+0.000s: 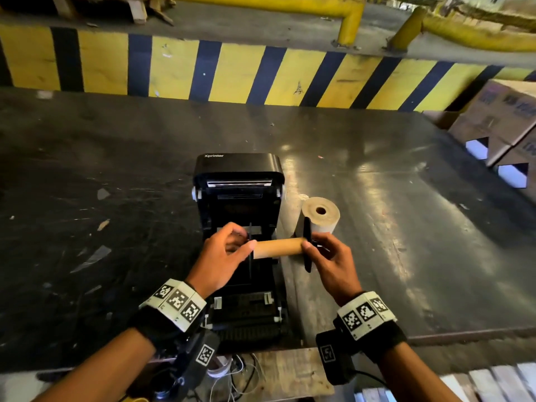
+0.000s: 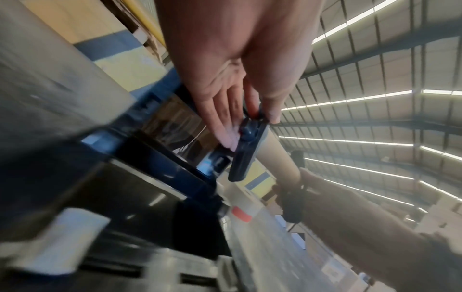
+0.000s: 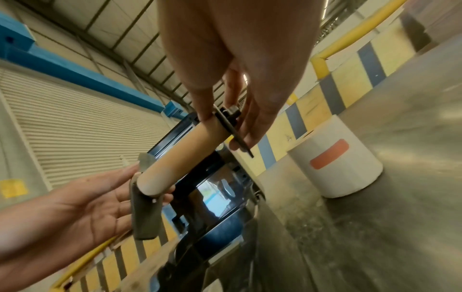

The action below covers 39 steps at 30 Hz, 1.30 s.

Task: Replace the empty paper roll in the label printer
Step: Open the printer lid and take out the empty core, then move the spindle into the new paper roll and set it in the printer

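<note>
The black label printer [image 1: 238,198] stands open in the middle of the dark table [image 1: 116,169]. Just above its bay I hold a spindle with the empty brown cardboard core [image 1: 278,248] on it, a black flange at each end. My left hand [image 1: 246,237] pinches the left flange [image 2: 246,146], thumb on the core side and fingers behind. My right hand [image 1: 310,242] pinches the right flange [image 3: 232,130] the same way. The new white paper roll [image 1: 320,213] stands on end right of the printer, with a red label [image 3: 330,154] on its side.
Cardboard boxes [image 1: 499,120] sit at the table's far right. A yellow and black striped barrier [image 1: 261,74] runs behind the table. Paper scraps [image 1: 92,256] lie on the left. Cables [image 1: 240,369] hang below the front edge.
</note>
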Each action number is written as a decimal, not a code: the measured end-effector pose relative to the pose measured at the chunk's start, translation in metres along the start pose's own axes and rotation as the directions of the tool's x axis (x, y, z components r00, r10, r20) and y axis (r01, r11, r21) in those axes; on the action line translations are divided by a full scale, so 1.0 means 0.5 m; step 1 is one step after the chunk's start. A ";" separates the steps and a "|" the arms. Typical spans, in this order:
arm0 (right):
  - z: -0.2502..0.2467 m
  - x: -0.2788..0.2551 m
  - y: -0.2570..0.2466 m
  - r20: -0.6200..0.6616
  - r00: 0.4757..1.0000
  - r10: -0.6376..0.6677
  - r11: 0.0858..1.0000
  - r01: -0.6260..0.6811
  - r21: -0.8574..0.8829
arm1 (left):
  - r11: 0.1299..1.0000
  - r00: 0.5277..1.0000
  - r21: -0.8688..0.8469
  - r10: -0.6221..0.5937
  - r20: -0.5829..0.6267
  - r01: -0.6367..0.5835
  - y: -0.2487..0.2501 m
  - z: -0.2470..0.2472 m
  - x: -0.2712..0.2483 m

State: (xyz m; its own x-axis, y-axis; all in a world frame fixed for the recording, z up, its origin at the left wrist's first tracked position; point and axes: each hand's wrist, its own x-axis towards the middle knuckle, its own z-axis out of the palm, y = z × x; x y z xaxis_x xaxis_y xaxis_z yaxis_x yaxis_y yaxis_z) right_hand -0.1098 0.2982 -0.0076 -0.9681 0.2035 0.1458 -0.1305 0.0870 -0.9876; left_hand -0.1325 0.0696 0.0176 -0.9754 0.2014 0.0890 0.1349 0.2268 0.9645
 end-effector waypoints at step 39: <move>-0.469 0.169 0.198 -0.063 0.890 0.452 0.842 -0.448 -0.299 | 0.348 0.892 0.937 -0.410 0.192 -0.042 0.022 0.414 0.153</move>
State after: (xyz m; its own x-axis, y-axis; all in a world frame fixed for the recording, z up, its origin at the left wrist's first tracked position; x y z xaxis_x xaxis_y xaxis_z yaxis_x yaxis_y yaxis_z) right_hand -0.1547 0.5527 -0.0798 -0.9072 0.2814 -0.3127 0.3882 0.2735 -0.8801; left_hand -0.1695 0.2848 -0.0162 -0.8917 0.2699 -0.3635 0.2510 0.9629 0.0993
